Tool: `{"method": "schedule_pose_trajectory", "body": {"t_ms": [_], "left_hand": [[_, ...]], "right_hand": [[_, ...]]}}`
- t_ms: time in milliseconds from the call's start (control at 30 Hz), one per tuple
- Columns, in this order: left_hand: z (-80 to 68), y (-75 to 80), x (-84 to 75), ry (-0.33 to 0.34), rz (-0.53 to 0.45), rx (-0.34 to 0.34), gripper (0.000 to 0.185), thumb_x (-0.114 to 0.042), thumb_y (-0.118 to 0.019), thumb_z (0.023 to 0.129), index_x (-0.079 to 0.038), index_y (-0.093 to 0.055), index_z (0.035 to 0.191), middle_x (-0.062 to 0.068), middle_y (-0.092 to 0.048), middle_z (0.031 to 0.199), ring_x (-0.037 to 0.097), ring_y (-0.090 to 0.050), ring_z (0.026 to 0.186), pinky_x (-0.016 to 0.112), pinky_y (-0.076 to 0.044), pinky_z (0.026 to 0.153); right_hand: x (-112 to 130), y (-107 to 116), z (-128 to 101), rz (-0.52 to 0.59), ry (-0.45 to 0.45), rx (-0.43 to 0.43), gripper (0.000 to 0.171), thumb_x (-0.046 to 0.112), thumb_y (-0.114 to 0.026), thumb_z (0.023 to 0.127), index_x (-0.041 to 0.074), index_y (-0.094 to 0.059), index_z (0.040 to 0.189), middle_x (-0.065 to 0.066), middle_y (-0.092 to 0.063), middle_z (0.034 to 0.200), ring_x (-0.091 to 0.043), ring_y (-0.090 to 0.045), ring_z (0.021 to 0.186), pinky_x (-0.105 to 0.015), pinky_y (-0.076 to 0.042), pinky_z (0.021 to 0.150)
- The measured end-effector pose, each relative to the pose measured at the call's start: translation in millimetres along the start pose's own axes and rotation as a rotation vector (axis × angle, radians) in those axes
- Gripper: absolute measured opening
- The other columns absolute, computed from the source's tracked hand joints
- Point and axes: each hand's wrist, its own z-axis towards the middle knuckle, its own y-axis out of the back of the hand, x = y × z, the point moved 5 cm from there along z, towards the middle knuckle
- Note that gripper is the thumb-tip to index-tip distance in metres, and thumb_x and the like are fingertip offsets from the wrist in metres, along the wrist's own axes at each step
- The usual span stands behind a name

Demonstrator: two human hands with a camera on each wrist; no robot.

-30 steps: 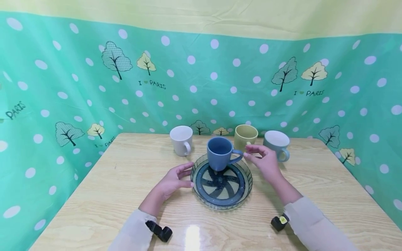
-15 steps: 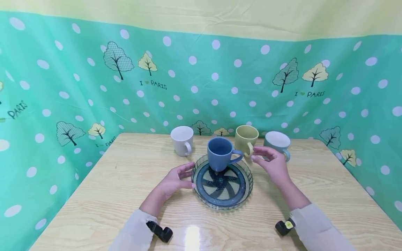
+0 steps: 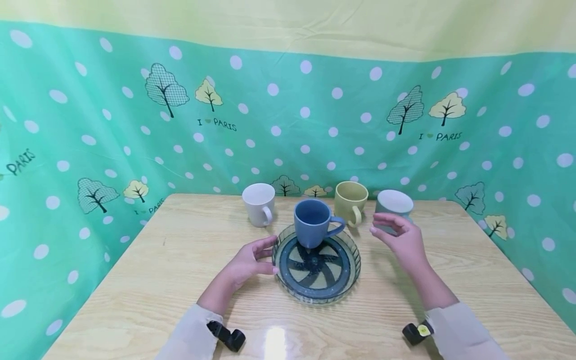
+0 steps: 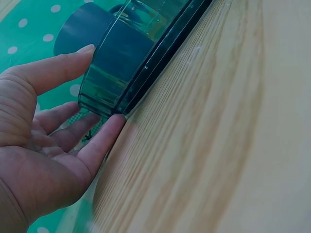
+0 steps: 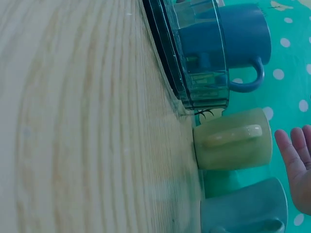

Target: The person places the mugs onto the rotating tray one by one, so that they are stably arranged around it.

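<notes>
My left hand (image 3: 245,262) has its fingertips against the left side of a round clear-walled tray (image 3: 316,300). In the left wrist view, the thumb tip touches the wall near the rim and the fingers (image 4: 102,141) lie loosely along the base. A blue mug (image 3: 311,225) stands upright inside the tray toward the back, its handle pointing right. My right hand (image 3: 407,245) holds nothing, fingers relaxed, in front of a grey-blue mug (image 3: 394,201) and partly covering it. Left of that hand stands a yellow-green mug (image 3: 349,202), handle turned to the front.
A white mug (image 3: 258,204) stands behind the tray to the left. The wooden table (image 3: 180,270) ends at a green dotted curtain (image 3: 216,165) close behind the mugs. A dark swirl pattern (image 3: 315,265) marks the tray's floor. A black wrist camera (image 3: 414,334) sits on the right cuff.
My right hand has moved away from the blue mug's handle, rightward past the yellow-green mug, to the front of the grey-blue one. My left hand stays at the tray.
</notes>
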Motion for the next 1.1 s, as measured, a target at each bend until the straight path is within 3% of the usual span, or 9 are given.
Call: {"method": "schedule_pose_trajectory", "body": {"t_ms": [133, 300, 933, 1100], "left_hand": [[-0.4, 0.9, 1.1, -0.001, 0.006, -0.005, 0.086, 0.001, -0.080, 0.074, -0.006, -0.038, 0.149, 0.013, -0.038, 0.152, 0.035, -0.044, 0.131, 0.038, -0.047, 0.102], [-1.4, 1.3, 1.8, -0.003, 0.016, -0.004, 0.087, -0.001, -0.082, 0.073, -0.005, -0.039, 0.148, 0.014, -0.040, 0.151, 0.035, -0.045, 0.130, 0.037, -0.048, 0.101], [-1.3, 4.0, 0.9, 0.005, -0.004, -0.025, 0.077, 0.002, -0.080, 0.076, 0.000, -0.043, 0.143, 0.021, -0.044, 0.146, 0.038, -0.049, 0.126, 0.036, -0.050, 0.098], [-0.7, 4.5, 1.8, 0.007, -0.012, -0.034, 0.077, 0.002, -0.081, 0.075, 0.001, -0.044, 0.143, 0.021, -0.044, 0.146, 0.038, -0.049, 0.126, 0.035, -0.051, 0.096]], "right_hand": [[0.1, 4.1, -0.8, 0.005, 0.005, -0.006, 0.040, 0.010, -0.075, 0.086, -0.004, -0.062, 0.121, -0.004, -0.068, 0.112, -0.012, -0.064, 0.102, -0.019, -0.054, 0.085], [-0.3, 10.6, -2.1, -0.012, -0.015, -0.022, 0.041, 0.011, -0.076, 0.085, -0.004, -0.062, 0.121, -0.005, -0.069, 0.110, -0.006, -0.063, 0.100, -0.016, -0.052, 0.085], [-4.4, 37.6, -7.9, 0.021, -0.080, -0.090, 0.042, 0.008, -0.077, 0.084, 0.000, -0.063, 0.122, 0.010, -0.069, 0.101, -0.002, -0.061, 0.101, -0.012, -0.051, 0.082], [-9.8, 46.0, -10.7, -0.063, -0.143, -0.110, 0.044, 0.018, -0.077, 0.085, 0.005, -0.063, 0.125, 0.006, -0.069, 0.106, -0.003, -0.059, 0.106, -0.009, -0.047, 0.087]]}}
